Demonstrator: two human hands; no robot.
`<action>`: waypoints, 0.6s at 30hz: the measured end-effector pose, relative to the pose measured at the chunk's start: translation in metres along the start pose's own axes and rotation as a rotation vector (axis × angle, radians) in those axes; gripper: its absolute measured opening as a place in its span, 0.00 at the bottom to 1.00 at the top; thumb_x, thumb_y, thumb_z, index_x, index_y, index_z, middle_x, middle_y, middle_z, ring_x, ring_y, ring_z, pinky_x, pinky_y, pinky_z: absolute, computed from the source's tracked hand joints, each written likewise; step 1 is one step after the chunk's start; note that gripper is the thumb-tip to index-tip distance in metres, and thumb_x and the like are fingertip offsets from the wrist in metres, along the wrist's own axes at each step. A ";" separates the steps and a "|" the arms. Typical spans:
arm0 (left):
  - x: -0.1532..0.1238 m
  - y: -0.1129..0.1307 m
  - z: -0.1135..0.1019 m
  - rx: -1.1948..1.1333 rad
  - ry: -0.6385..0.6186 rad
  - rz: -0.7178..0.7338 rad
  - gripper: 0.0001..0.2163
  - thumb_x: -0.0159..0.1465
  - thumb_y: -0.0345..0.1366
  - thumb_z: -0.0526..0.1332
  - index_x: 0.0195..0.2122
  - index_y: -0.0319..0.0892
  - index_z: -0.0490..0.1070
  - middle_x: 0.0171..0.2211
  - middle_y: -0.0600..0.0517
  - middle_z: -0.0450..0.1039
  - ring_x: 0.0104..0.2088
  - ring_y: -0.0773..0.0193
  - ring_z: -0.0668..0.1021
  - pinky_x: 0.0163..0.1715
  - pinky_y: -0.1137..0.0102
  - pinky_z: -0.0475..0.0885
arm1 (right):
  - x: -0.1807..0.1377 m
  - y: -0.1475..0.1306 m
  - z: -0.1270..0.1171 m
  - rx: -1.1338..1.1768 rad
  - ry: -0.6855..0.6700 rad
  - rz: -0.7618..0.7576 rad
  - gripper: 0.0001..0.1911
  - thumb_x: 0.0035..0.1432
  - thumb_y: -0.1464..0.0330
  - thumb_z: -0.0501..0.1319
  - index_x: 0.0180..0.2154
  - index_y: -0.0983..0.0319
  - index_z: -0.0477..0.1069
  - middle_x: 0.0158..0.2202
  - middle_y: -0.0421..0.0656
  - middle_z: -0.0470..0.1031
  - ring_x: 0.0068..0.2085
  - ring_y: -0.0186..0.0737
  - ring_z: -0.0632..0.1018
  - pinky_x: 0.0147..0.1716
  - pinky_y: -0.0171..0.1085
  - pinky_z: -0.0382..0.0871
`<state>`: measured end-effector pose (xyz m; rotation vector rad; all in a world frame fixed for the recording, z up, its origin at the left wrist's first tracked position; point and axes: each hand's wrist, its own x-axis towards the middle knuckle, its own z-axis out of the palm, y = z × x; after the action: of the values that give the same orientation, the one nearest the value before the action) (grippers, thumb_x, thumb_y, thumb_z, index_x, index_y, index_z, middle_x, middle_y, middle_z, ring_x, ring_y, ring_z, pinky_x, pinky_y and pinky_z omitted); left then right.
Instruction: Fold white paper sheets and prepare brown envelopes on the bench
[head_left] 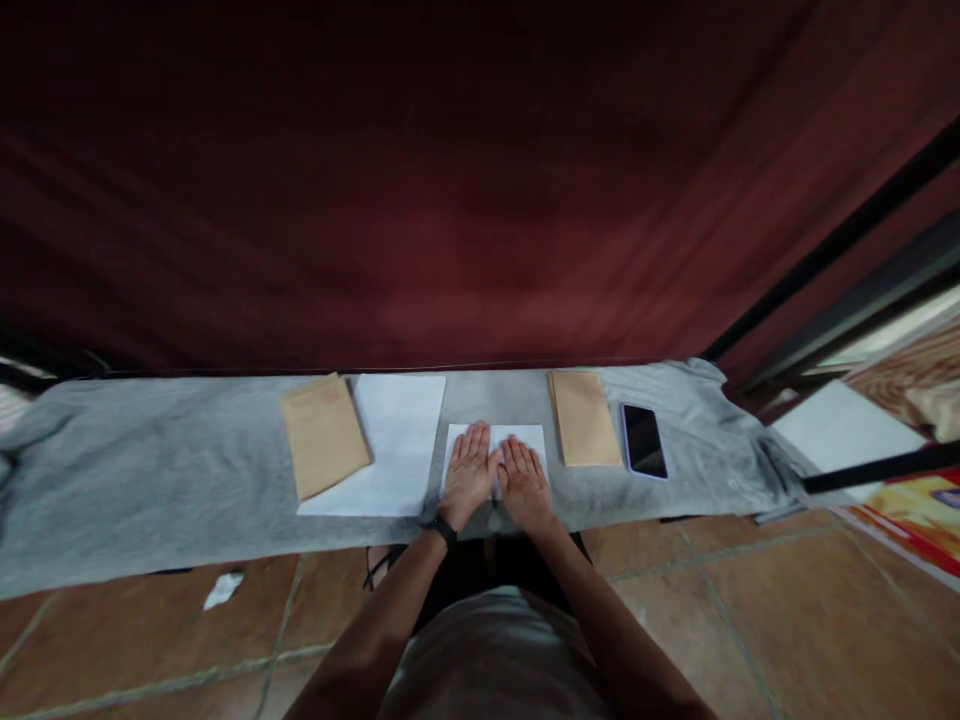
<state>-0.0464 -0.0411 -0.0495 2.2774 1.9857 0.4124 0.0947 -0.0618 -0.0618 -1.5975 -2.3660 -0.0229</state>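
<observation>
A small white folded sheet (525, 436) lies on the grey cloth (150, 480) straight in front of me. My left hand (469, 474) rests flat on its left half, fingers stretched out together. Beside it, my right hand (523, 482) presses flat on the right half, thumbs nearly touching. A dark band sits on my left wrist. Left of the sheet is a larger white paper (397, 430) with a brown envelope (324, 433) lying partly over it.
A second stack of brown envelopes (583, 417) and a dark phone (644, 441) lie to the right on the cloth. A dark red curtain hangs behind. Brown floor tiles are below, with a scrap of white paper (223, 589). White and coloured sheets lie far right.
</observation>
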 end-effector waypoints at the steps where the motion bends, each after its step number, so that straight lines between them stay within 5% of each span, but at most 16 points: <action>1: -0.002 -0.004 0.001 0.019 0.019 -0.015 0.28 0.74 0.44 0.42 0.70 0.32 0.54 0.71 0.41 0.54 0.72 0.54 0.54 0.71 0.54 0.52 | 0.000 0.002 0.000 0.007 0.024 0.032 0.28 0.73 0.66 0.46 0.70 0.69 0.55 0.70 0.53 0.57 0.70 0.48 0.60 0.69 0.49 0.52; 11: -0.036 -0.009 -0.001 0.038 0.191 -0.120 0.29 0.74 0.41 0.45 0.69 0.25 0.54 0.70 0.31 0.53 0.71 0.46 0.58 0.68 0.50 0.57 | -0.017 0.013 -0.005 0.005 0.121 0.201 0.29 0.73 0.65 0.46 0.68 0.75 0.55 0.69 0.61 0.58 0.69 0.54 0.62 0.66 0.52 0.56; 18: -0.041 -0.006 -0.006 0.000 0.176 -0.129 0.28 0.73 0.40 0.46 0.70 0.27 0.52 0.71 0.33 0.51 0.72 0.47 0.55 0.69 0.48 0.55 | 0.025 -0.009 -0.007 0.126 0.018 0.058 0.27 0.72 0.65 0.47 0.68 0.68 0.59 0.69 0.52 0.60 0.69 0.47 0.63 0.67 0.49 0.55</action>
<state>-0.0584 -0.0810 -0.0514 2.1646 2.1984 0.6192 0.0792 -0.0443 -0.0477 -1.5980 -2.2591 0.1210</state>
